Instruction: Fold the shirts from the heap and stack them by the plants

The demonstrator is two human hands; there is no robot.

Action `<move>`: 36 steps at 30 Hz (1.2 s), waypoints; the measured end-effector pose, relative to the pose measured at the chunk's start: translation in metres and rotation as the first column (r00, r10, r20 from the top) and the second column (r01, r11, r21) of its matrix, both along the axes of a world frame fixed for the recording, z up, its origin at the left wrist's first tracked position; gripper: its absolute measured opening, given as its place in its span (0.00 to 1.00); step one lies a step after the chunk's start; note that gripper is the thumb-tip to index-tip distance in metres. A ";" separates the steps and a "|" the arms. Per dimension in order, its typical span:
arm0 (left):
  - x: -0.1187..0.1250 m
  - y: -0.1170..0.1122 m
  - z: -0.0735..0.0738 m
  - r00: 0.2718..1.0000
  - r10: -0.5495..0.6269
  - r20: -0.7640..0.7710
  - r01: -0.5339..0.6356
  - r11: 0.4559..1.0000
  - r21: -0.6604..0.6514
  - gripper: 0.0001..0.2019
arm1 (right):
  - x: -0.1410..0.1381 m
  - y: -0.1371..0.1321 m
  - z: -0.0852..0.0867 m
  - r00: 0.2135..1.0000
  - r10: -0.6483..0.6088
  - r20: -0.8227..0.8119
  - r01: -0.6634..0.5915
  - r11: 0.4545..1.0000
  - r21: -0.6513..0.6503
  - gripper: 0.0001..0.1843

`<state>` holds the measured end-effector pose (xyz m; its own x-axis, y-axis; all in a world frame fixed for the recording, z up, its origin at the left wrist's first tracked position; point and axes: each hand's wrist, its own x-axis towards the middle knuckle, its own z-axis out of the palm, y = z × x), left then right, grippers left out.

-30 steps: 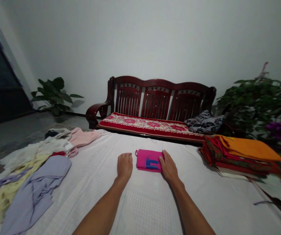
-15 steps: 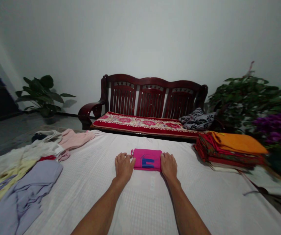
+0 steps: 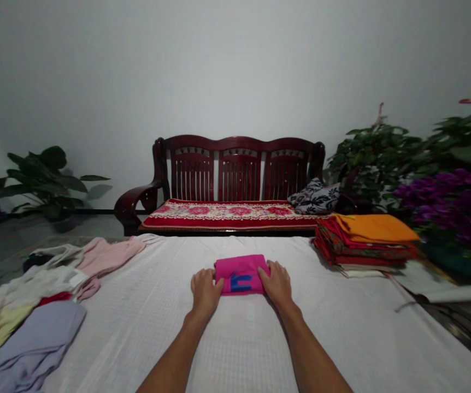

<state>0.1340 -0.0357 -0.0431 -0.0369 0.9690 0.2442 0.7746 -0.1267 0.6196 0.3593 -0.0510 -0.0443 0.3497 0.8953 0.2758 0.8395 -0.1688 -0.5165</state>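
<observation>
A bright pink folded garment (image 3: 241, 270) with a blue print lies in front of me on the white cloth (image 3: 243, 333) of the table. My left hand (image 3: 206, 292) grips its left edge, with the thumb along the near corner. At the right end my right hand (image 3: 277, 284) has its thumb on top, and the other fingers curl behind the edge, partly hidden. The bundle looks slightly rounded on top.
Loose clothes, among them a lilac garment (image 3: 34, 335) and a pink one (image 3: 106, 256), are heaped at the left. A stack of folded cloths (image 3: 366, 237), orange on top, sits at the right. Beyond stand a wooden bench (image 3: 239, 144) and potted plants (image 3: 49, 180).
My right thumb has moved from the pink garment's right edge onto its top. The garment's upper surface now bulges a little, and a small loop at its left no longer shows. The view has shifted rightward.
</observation>
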 end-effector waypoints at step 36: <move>0.016 -0.007 0.013 0.202 0.083 0.976 0.338 0.929 -0.149 0.22 | 0.002 0.003 0.005 0.640 0.215 -0.738 -0.005 0.961 0.276 0.26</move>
<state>0.1498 -0.0429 -0.0302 0.0957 0.9853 -0.1412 -0.4561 0.1695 0.8736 0.3615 -0.0481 -0.0391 0.4316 0.8879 0.1592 0.1414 0.1077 -0.9841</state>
